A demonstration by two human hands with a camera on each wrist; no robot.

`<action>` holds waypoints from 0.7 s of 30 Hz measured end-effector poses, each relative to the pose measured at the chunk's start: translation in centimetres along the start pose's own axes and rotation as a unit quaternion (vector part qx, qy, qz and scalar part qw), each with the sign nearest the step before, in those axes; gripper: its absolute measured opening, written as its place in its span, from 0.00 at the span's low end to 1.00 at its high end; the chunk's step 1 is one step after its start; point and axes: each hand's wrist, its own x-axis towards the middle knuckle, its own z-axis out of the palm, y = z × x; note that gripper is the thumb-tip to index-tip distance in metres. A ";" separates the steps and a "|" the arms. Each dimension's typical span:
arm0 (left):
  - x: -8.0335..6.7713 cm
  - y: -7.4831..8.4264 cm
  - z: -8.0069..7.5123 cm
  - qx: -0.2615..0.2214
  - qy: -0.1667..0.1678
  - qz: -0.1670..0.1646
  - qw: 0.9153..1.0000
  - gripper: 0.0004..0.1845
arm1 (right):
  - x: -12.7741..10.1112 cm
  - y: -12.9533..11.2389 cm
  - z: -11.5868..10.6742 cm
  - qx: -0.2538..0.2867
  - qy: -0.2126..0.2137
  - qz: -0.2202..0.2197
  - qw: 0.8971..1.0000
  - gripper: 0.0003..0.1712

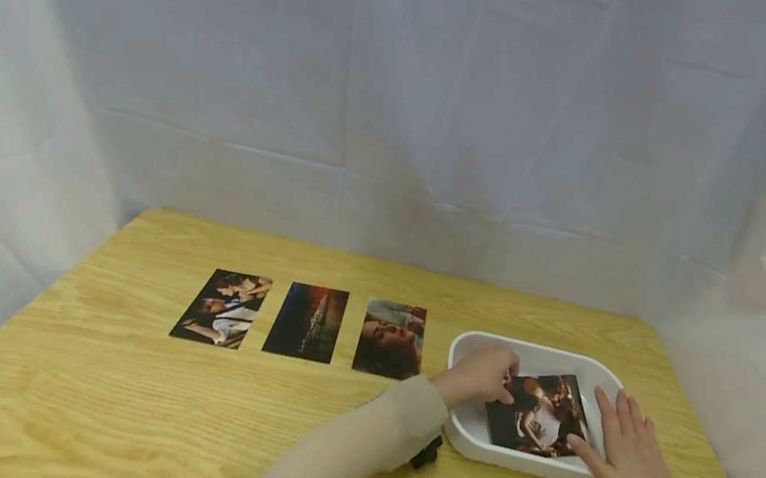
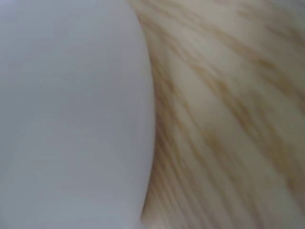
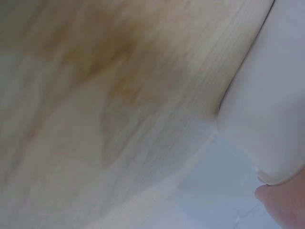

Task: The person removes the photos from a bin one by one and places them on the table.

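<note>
A white oval-ended tray [image 1: 520, 462] stands at the right of the table, with a dark photo card [image 1: 544, 414] tilted inside it. My left hand [image 1: 482, 374] reaches over the tray's left side and pinches the card's left edge between curled fingers and thumb. Over the right rim lies my right hand [image 1: 638, 459], fingers spread and fairly straight, its thumb near the card's lower right corner. In the left wrist view the tray's wall [image 2: 76, 114] fills one side. The right wrist view shows a bit of the right hand [image 3: 288, 200] at the tray's wall [image 3: 267, 105].
Left of the tray, three photo cards lie in a row on the wooden table [image 1: 135, 401]: one with people [image 1: 222, 309], one with a lit ship [image 1: 306, 322], one with a face [image 1: 390, 340]. White sheeting [image 1: 375, 102] hangs behind and at both sides.
</note>
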 end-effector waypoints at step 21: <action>0.0 0.0 -0.3 -0.016 0.044 -0.005 0.999 0.10 | 0.0 0.0 -0.1 0.005 -0.007 0.003 1.000 0.45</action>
